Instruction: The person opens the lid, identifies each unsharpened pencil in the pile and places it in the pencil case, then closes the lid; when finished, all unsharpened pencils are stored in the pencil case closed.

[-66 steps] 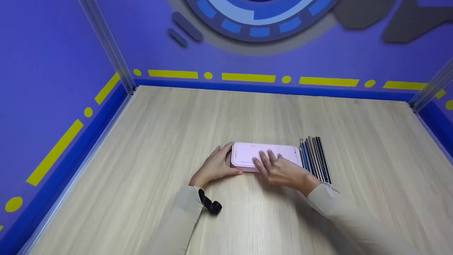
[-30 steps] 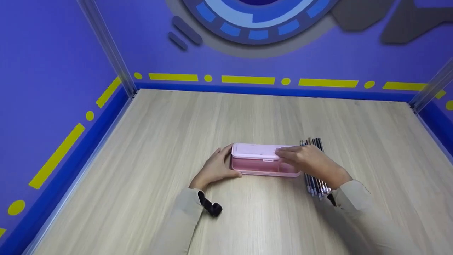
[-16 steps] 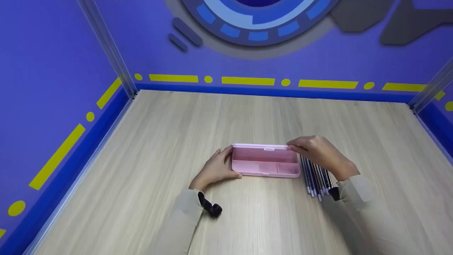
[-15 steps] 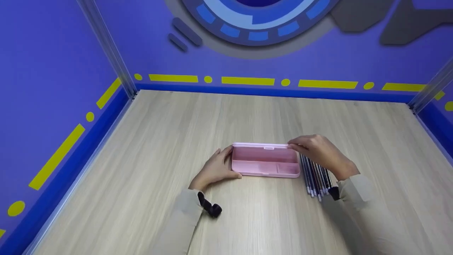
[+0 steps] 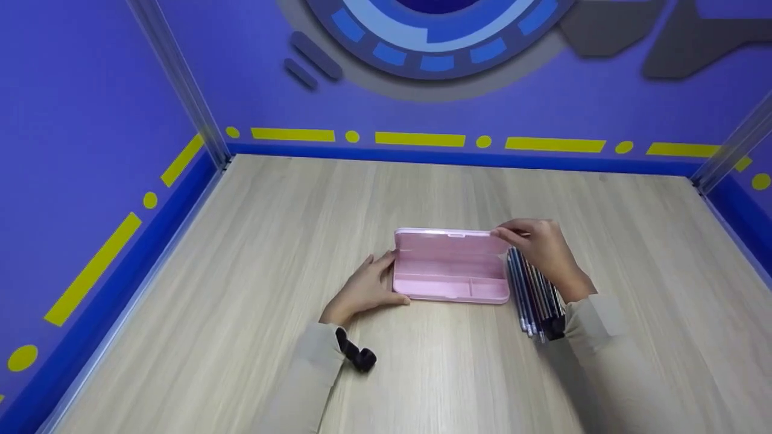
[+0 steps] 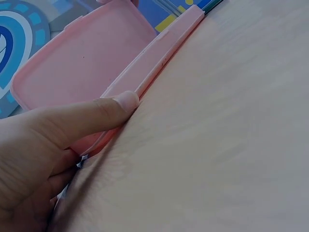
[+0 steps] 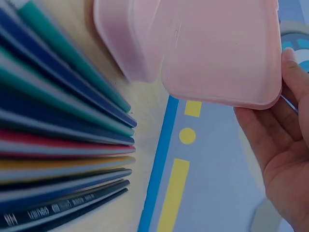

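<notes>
A pink pencil case (image 5: 431,287) lies on the table with its lid (image 5: 446,242) raised along the far side. Inside, a low divider splits off a small compartment at the right; I see nothing lying in it. My left hand (image 5: 360,290) grips the case's left end, its thumb along the near side, as the left wrist view also shows. At the lid's upper right corner, my right hand (image 5: 543,250) pinches the edge between thumb and fingers. Several pencils (image 7: 63,121) in dark, green, red and yellow colours lie side by side just right of the case, partly under my right hand and wrist.
The wooden table (image 5: 271,241) meets a blue patterned wall (image 5: 422,108) at the back and another blue wall (image 5: 72,150) on the left. A black strap (image 5: 360,357) hangs from the left sleeve, with a dark piece at its end.
The pencil case has gone from closed to open. My right hand moved from atop the lid to its right corner and swung it up and back. My left hand stayed at the left end.
</notes>
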Demonstrator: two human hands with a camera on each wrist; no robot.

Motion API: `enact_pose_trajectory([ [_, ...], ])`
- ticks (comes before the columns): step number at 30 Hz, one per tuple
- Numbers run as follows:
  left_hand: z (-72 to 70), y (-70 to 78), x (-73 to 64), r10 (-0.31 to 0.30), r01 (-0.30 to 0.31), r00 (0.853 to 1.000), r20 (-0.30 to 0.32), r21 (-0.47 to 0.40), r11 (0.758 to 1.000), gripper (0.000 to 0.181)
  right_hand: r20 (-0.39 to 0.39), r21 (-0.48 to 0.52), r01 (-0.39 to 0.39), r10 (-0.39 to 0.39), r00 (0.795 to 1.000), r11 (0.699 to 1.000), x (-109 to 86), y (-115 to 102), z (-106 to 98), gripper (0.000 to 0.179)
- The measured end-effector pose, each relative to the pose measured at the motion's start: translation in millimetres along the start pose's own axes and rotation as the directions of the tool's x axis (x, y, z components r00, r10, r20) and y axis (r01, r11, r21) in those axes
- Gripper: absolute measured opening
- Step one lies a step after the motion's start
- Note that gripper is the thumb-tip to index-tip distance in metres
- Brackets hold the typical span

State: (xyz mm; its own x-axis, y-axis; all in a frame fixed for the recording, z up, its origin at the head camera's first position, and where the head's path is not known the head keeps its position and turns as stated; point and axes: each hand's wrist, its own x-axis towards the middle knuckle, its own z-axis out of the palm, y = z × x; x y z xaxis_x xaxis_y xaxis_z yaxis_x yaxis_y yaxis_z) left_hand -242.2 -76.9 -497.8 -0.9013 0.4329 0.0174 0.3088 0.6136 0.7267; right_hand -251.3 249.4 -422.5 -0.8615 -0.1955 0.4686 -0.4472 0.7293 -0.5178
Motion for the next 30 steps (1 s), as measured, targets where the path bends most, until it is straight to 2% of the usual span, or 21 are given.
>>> enact_pose_trajectory([
  [4, 0.5, 0.2, -0.7, -0.017, 0.017, 1.0, -0.002, -0.013, 1.0, 0.104, -0.028, 0.003, -0.077, 0.077, 0.997, 0.997, 0.4, -1.8, 1.7, 0.021],
  [8, 0.1, -0.7, -2.1, -0.038, 0.038, 0.999, -0.013, -0.012, 0.999, 0.104, -0.027, 0.034, -0.176, 0.177, 0.984, 0.984, 0.1, -4.5, 3.3, 0.03],
  [13, -0.3, -3.3, -3.7, -0.065, 0.065, 0.998, -0.023, -0.007, 0.998, 0.104, -0.02, 0.173, -0.28, 0.288, 0.958, 0.944, -2.1, -5.7, 4.2, 0.047],
  [16, -0.1, -4.1, -3.4, -0.082, 0.082, 0.996, -0.027, -0.007, 0.997, 0.104, 0.022, 0.312, -0.338, 0.349, 0.937, 0.888, -3.3, -4.0, 4.8, 0.057],
  [19, 0.5, -4.3, -3.0, -0.096, 0.095, 0.995, -0.026, -0.015, 0.995, 0.105, 0.099, 0.419, -0.387, 0.382, 0.919, 0.822, -4.4, -1.3, 5.6, 0.067],
  [23, 1.3, -4.0, -1.8, -0.102, 0.102, 0.994, -0.024, -0.023, 0.995, 0.105, 0.206, 0.539, -0.407, 0.353, 0.913, 0.738, -5.0, 4.3, 5.8, 0.078],
  [24, 1.5, -3.8, -1.4, -0.103, 0.103, 0.994, -0.025, -0.025, 0.994, 0.105, 0.232, 0.573, -0.409, 0.338, 0.912, 0.711, -4.7, 6.1, 5.8, 0.078],
  [27, 2.1, -3.0, -0.8, -0.104, 0.104, 0.994, -0.027, -0.026, 0.994, 0.104, 0.292, 0.681, -0.416, 0.298, 0.909, 0.602, -2.7, 11.7, 6.6, 0.082],
  [30, 2.6, -2.3, -0.8, -0.1, 0.1, 0.995, -0.029, -0.025, 0.995, 0.103, 0.333, 0.725, -0.435, 0.281, 0.9, 0.534, 0.5, 16.0, 8.9, 0.084],
])
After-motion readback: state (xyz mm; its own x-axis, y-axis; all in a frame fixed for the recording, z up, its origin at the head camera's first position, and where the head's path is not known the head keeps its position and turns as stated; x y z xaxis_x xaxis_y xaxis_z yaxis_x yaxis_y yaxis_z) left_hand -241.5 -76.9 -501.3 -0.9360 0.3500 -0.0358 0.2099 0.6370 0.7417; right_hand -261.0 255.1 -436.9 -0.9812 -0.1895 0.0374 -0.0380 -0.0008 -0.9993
